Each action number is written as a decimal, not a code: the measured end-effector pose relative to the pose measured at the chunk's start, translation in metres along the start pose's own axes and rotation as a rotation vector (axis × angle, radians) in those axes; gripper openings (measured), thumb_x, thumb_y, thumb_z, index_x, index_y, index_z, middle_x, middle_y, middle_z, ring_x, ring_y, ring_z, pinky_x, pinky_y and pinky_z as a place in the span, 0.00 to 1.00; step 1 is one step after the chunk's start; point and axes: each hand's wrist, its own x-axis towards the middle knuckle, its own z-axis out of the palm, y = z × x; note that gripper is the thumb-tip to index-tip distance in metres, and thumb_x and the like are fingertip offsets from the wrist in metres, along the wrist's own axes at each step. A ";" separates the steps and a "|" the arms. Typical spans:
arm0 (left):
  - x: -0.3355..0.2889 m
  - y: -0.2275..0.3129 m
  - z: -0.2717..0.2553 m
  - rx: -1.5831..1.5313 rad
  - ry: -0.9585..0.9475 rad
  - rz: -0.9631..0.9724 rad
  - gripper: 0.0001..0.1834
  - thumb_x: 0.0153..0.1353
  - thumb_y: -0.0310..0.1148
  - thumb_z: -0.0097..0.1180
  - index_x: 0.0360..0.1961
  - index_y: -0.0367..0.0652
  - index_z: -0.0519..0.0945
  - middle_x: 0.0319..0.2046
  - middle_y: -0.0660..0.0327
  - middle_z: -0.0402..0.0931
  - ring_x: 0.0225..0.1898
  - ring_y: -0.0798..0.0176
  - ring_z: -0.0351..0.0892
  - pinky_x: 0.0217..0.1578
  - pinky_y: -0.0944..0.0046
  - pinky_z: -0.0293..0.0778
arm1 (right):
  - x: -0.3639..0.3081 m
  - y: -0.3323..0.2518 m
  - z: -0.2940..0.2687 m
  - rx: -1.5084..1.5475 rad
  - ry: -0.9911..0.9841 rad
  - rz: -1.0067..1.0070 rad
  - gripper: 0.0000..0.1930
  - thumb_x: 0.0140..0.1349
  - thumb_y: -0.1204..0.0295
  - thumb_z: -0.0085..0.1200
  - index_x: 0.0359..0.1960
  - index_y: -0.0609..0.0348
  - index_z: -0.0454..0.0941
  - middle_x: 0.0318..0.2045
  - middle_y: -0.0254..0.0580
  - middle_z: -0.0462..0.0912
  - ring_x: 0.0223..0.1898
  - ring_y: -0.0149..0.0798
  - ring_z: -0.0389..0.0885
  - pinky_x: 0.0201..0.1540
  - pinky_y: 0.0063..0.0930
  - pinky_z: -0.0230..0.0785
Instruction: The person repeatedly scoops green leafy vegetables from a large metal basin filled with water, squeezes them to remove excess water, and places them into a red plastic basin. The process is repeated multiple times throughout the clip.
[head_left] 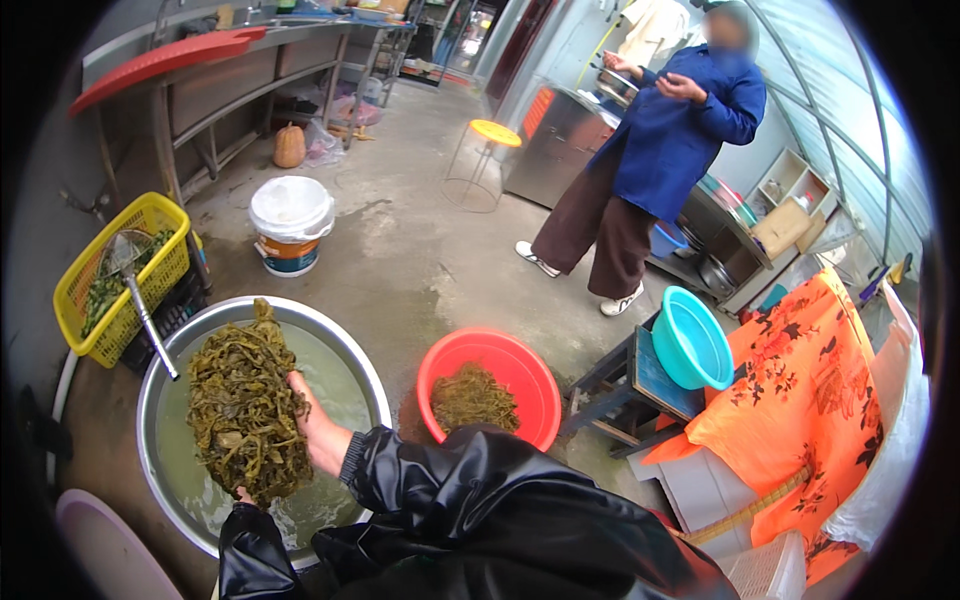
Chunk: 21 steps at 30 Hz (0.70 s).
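Observation:
A large clump of limp, brownish-green leafy greens [245, 405], looking like pickled greens, is held up between my two hands. Below it stands a wide metal basin [375, 375] of cloudy, pale green water. My right hand [320, 430] grips the clump from its right side, fingers partly hidden behind the leaves. At the clump's lower end, my left hand [243, 496] supports it, mostly covered by greens and the black sleeve. To the right, a red basin [535, 385] contains a smaller heap of brownish-green greens [473, 397].
A yellow basket [120, 335] with greens and a long-handled strainer [140, 300] sits left, beside a white bucket [291, 215]. A teal basin [692, 338] rests on a dark stool [640, 375]. Another person [660, 150] stands beyond, near a yellow-topped stool [495, 133].

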 end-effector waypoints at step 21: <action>-0.039 0.072 0.074 -0.312 -0.402 -0.068 0.54 0.60 0.74 0.26 0.72 0.38 0.46 0.72 0.51 0.45 0.70 0.51 0.51 0.62 0.42 0.59 | 0.052 -0.025 -0.063 -0.115 0.182 -0.371 0.31 0.66 0.44 0.41 0.61 0.55 0.69 0.58 0.42 0.74 0.57 0.44 0.73 0.60 0.42 0.65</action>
